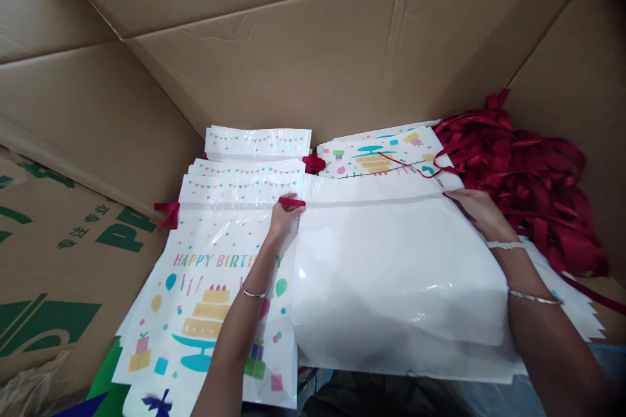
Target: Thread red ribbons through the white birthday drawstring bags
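Cardboard all round: the walls of a large corrugated carton rise on three sides, and a flap with green printing lies open at left. Inside, I count four piles of white plastic bags; how many bags are in each pile I cannot tell.

Pile one, the "Happy Birthday" bags, lies nearest on the left, printed with a cake, balloons and gifts. Pile two, a short stack with bunting print, sits just behind it. Pile three, a cake-printed stack, lies at the back right. Pile four, a white bag stack, shows a blank face under my right hand.

My left hand is on the top edge of the first pile, its fingers closed on a red ribbon threaded along the hem. My right hand lies at the hem of the white stack; I cannot tell whether its fingers are pinching anything.

A tangled heap of red ribbons, too knotted to count, fills the right corner, touching pile three. Two bracelets circle my right wrist, one a bangle on my left.
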The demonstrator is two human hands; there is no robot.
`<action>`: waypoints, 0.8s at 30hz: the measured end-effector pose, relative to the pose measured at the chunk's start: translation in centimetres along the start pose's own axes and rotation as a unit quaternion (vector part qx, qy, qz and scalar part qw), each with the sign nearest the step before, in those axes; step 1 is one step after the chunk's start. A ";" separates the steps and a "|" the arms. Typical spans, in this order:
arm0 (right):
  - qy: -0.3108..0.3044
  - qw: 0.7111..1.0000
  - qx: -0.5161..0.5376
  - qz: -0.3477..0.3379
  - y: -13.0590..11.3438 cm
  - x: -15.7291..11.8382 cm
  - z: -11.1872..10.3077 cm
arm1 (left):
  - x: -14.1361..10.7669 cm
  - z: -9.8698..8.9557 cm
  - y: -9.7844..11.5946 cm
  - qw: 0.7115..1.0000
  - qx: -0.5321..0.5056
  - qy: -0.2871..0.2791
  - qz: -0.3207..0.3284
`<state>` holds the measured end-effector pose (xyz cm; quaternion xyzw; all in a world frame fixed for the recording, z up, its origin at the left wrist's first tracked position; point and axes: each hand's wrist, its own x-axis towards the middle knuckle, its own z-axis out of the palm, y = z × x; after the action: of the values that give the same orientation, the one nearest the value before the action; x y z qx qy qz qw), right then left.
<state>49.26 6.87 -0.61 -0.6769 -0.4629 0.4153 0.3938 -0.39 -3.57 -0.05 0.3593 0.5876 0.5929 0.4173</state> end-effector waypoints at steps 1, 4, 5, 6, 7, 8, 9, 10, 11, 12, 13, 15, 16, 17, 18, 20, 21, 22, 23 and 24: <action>0.003 1.000 0.006 0.001 -0.2 -0.2 0.0 | -0.1 0.1 0.1 1.000 -0.002 0.000 -0.001; 0.007 0.999 0.039 0.025 -0.9 -0.8 0.2 | -0.4 0.3 0.5 1.000 0.000 0.007 -0.001; 0.009 0.999 0.043 0.028 -1.0 -0.9 0.2 | -0.5 0.3 0.6 1.000 0.005 0.010 0.000; 0.010 0.998 0.047 0.031 -1.2 -1.0 0.3 | -0.6 0.3 0.7 1.000 0.011 0.013 0.002; 0.012 0.998 0.050 0.031 -1.2 -1.0 0.3 | -0.7 0.2 0.8 1.000 0.019 0.017 0.005; 0.015 0.998 0.053 0.029 -1.2 -1.0 0.3 | -0.8 0.1 0.8 0.999 0.026 0.020 0.008; 0.017 0.998 0.056 0.024 -1.1 -0.9 0.4 | -0.8 0.0 0.8 0.999 0.031 0.023 0.012; 0.020 0.998 0.058 0.021 -1.0 -0.8 0.4 | -0.9 -0.1 0.8 0.999 0.036 0.026 0.015; 0.021 0.998 0.059 0.021 -0.9 -0.7 0.4 | -0.9 -0.2 0.8 0.999 0.039 0.028 0.017; 0.021 0.998 0.060 0.021 -0.7 -0.6 0.4 | -0.9 -0.4 0.7 0.999 0.041 0.028 0.018; 0.022 0.998 0.058 0.022 -0.6 -0.5 0.5 | -0.9 -0.5 0.6 0.999 0.041 0.028 0.017; 0.023 0.998 0.049 0.022 -0.5 -0.5 0.5 | -0.8 -0.7 0.5 0.999 0.039 0.030 0.014; 0.024 0.999 0.044 0.020 -0.6 -0.5 0.5 | -0.8 -0.7 0.4 0.999 0.035 0.031 0.012; 0.025 0.999 0.041 0.019 -0.6 -0.6 0.5 | -0.7 -0.8 0.3 0.999 0.030 0.033 0.011; 0.025 0.999 0.041 0.020 -0.6 -0.6 0.5 | -0.7 -0.8 0.2 0.999 0.026 0.034 0.009; 0.024 0.998 0.050 0.022 -0.7 -0.7 0.5 | -0.6 -0.8 0.2 0.999 0.022 0.034 0.008; 0.027 0.998 0.053 0.023 -0.8 -0.8 0.6 | -0.7 -0.8 0.3 0.999 0.022 0.033 0.007; 0.031 0.998 0.052 0.022 -0.8 -0.8 0.6 | -0.7 -0.8 0.3 0.999 0.022 0.033 0.006; 0.035 0.998 0.047 0.019 -0.8 -0.8 0.6 | -0.8 -0.7 0.4 0.999 0.022 0.033 0.005; 0.040 0.998 0.041 0.014 -0.8 -0.8 0.6 | -0.8 -0.7 0.5 0.999 0.021 0.032 0.004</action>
<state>48.23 6.38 0.05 -0.6826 -0.4200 0.4122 0.4333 -0.74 -4.61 0.47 0.3513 0.6118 0.5933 0.3877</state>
